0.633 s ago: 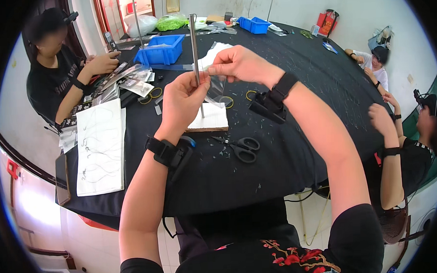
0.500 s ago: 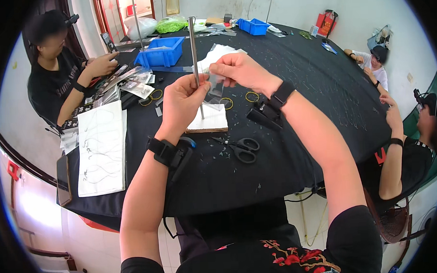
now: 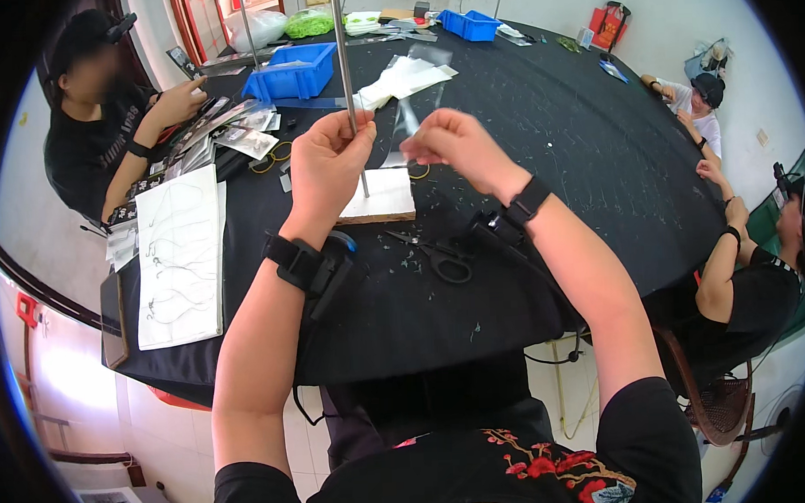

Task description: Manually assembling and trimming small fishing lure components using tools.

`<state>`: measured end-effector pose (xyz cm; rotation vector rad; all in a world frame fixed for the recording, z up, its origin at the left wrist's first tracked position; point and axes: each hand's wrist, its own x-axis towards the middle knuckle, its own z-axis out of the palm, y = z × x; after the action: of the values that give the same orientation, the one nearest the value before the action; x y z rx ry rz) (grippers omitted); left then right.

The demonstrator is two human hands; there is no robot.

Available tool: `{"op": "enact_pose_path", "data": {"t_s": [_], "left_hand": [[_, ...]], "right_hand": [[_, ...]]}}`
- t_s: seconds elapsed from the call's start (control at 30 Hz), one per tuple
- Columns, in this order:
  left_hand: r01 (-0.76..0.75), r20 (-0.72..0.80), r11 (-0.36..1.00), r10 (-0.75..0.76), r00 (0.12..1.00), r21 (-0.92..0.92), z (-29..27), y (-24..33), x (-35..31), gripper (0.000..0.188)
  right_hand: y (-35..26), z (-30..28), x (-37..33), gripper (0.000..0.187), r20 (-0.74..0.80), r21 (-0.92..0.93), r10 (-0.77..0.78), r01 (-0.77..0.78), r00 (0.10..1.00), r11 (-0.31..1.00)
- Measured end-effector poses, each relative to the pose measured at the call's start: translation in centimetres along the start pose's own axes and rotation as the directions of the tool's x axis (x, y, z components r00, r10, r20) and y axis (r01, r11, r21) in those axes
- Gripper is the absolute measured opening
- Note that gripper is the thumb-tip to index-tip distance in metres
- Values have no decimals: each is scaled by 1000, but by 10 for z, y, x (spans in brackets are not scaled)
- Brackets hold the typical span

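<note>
A thin metal rod (image 3: 344,67) stands upright on a small white-topped board (image 3: 390,197). At the rod, my left hand (image 3: 328,161) is closed, thumb and fingertips pinched together. What lies between those fingertips is too small to make out. Just to its right, my right hand (image 3: 463,150) is closed on a clear plastic bag (image 3: 407,118), which is smeared by motion and reaches up and away from the fingers. Black scissors (image 3: 445,263) lie on the black cloth nearer to me, below the board.
White sheets (image 3: 405,81) lie behind the rod. A blue bin (image 3: 294,73) and a pile of flat packages (image 3: 230,138) are on the left, near a seated person. A paper with drawn lines (image 3: 179,259) lies at the left edge. Two people sit at the right.
My right hand has moved right and slightly down from my left hand, with the plastic bag now raised and stretched out. The left hand stays at the rod.
</note>
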<state>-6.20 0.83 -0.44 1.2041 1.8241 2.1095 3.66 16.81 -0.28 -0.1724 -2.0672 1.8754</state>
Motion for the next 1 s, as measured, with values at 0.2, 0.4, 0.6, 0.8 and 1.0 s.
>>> {"op": "enact_pose_path", "data": {"t_s": [0.2, 0.4, 0.6, 0.8, 1.0], "left_hand": [[19, -19, 999, -19, 1000, 36, 2, 3, -1, 18], [24, -15, 1000, -24, 1000, 11, 3, 3, 0, 17], [29, -9, 999, -29, 1000, -17, 3, 4, -1, 16], [36, -12, 999, -36, 999, -20, 3, 5, -2, 15], [20, -3, 998, -21, 1000, -52, 2, 2, -1, 16]], "right_hand": [[-31, -10, -1, 16, -280, 60, -71, 91, 957, 994], [-50, -8, 6, 22, -341, -103, -351, 337, 872, 936], [-63, 5, 21, 28, -393, -63, -558, 584, 731, 809], [-93, 11, 21, 25, -381, 58, -511, 572, 770, 818], [-110, 22, 29, 25, -317, 128, -507, 566, 801, 814]]}}
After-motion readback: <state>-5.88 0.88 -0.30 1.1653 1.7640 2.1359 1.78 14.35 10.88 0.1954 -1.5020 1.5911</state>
